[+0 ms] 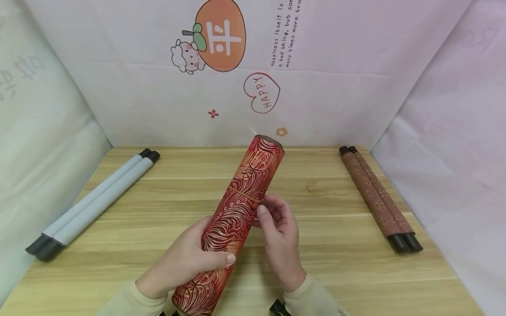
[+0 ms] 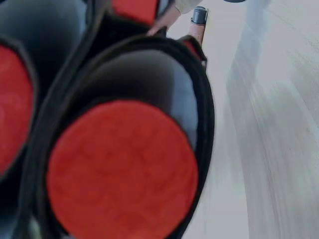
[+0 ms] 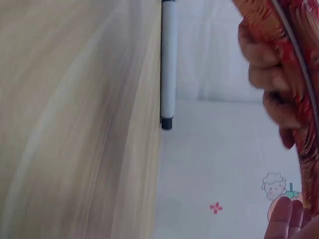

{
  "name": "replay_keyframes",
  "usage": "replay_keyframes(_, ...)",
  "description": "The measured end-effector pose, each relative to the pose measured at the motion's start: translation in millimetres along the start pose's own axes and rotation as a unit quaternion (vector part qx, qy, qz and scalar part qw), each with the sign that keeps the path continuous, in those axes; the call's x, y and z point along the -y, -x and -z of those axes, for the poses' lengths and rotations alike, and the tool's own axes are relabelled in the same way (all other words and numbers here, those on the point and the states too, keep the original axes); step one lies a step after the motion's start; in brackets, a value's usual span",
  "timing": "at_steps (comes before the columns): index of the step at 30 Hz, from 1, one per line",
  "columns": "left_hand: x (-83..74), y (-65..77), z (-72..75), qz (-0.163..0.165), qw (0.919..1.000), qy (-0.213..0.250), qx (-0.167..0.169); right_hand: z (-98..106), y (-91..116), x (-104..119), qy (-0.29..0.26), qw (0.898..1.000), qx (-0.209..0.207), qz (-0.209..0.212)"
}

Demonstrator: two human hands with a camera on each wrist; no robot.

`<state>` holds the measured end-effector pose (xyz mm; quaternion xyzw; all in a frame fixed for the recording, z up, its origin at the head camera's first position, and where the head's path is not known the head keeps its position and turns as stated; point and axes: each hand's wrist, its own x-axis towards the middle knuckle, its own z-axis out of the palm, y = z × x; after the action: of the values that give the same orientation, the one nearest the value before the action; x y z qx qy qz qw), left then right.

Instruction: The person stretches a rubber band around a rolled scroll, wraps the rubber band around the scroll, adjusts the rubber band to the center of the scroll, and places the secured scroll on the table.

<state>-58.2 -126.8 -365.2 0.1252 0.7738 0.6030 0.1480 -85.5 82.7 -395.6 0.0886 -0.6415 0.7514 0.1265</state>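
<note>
A thick scroll [image 1: 237, 224] in red and gold patterned cloth slants up over the table, a thin cord [image 1: 244, 193] crossing its upper half. My left hand [image 1: 197, 252] grips its lower part, thumb across the front, fingers wrapped behind it. In the right wrist view those fingers [image 3: 271, 79] curl round the red cloth. Thumb and forefinger of my right hand [image 1: 281, 239] pinch at the scroll's right edge, where the cord passes round. Close up in the left wrist view, the scroll's end shows a round red core [image 2: 124, 169] inside black-edged layers.
To the left lies a pair of pale grey rolls [image 1: 96, 197] with black ends. On the right lies a brown patterned pair [image 1: 375, 193], also black-ended. A printed white cloth [image 1: 336, 101] hangs behind the wooden table [image 1: 332, 272] and along both sides.
</note>
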Motion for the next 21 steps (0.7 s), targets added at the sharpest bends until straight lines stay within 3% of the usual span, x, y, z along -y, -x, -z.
replay_keyframes(5, -0.1, 1.2, 2.6, 0.010, 0.9997, 0.017, 0.013, 10.6, -6.8, -3.1, 0.116, 0.990, 0.000, 0.075)
replay_keyframes(7, -0.2, 1.8, 3.3, 0.015, 0.9994, 0.025, 0.020, 15.5, -10.3, -3.2, 0.161, 0.979, 0.012, 0.122)
replay_keyframes(10, -0.6, 2.8, 4.2, 0.018, 0.9986, 0.036, 0.034, 22.2, -17.5, -1.9, 0.218, 0.955, 0.041, 0.197)
replay_keyframes(11, -1.0, 3.1, 4.5, 0.018, 0.9983, 0.039, 0.038, 24.1, -20.2, -1.5, 0.237, 0.945, 0.053, 0.221)
replay_keyframes(14, -1.8, 4.1, 4.6, 0.019, 0.9978, 0.045, 0.045, 28.2, -28.4, 0.5, 0.303, 0.901, 0.088, 0.298)
replay_keyframes(18, -2.2, 5.3, 3.2, 0.021, 0.9973, 0.052, 0.046, 31.2, -34.7, 1.2, 0.386, 0.832, 0.104, 0.384)
replay_keyframes(21, -2.0, 5.3, 3.9, 0.026, 0.9959, 0.072, 0.049, 31.6, -36.0, 0.8, 0.415, 0.804, 0.095, 0.415)
